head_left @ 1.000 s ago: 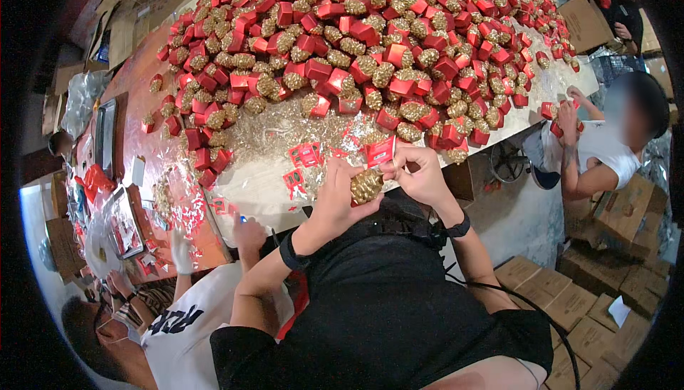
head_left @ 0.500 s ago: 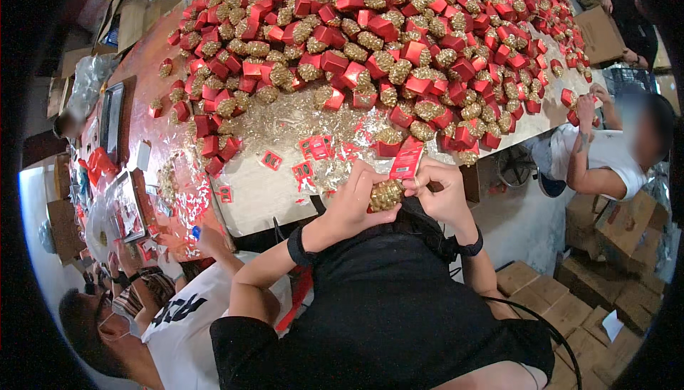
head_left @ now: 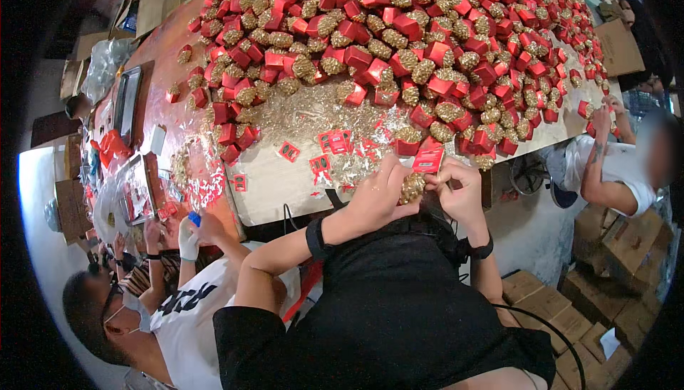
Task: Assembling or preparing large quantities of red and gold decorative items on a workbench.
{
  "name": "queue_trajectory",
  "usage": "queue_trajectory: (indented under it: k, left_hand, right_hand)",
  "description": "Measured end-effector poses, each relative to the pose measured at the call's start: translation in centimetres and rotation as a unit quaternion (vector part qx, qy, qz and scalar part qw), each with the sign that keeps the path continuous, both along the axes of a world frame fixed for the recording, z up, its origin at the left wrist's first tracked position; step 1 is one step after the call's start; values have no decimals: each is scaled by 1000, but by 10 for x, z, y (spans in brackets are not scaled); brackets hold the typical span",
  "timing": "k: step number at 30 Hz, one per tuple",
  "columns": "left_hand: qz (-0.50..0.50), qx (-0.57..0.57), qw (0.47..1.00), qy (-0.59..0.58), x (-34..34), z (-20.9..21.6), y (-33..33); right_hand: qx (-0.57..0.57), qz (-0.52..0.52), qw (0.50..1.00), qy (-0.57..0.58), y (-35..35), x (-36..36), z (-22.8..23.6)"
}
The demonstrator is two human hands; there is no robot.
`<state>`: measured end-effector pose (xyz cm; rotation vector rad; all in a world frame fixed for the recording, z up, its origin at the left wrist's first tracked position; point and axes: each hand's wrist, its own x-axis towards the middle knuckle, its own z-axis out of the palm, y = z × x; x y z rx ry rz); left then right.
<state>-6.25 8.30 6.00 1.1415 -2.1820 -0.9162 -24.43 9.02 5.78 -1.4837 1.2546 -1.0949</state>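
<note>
Just above my lap, near the table's front edge, my left hand is closed round a gold glittery pinecone-shaped ornament. Beside it, my right hand has thumb and fingers pinched together close to the ornament's right side. What lies between those fingertips is too small to make out. A red printed card stands up over the ornament, against the fingers of my right hand. Past the card, more gold ornaments with red box-like bases lie in a big pile.
Small red cards and gold glitter scraps lie on the pale table. A co-worker in white sits at my left, another person at the right. Cardboard boxes stand on the floor at the right.
The whole view has shifted, so the table and my hands appear farther right and slightly lower. My grip on the ornament looks the same. The co-worker's white-gloved hand at left now shows more.
</note>
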Motion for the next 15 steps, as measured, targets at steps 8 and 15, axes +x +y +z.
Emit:
queue_trajectory:
  k: [8,15]
  left_hand:
    - [183,29,977,-100,73,-94,-49]
    - [406,142,777,-459,172,-186,-40]
  right_hand:
    - [37,-196,959,200,45,-55,3]
    - [124,-293,872,372,136,-169,-127]
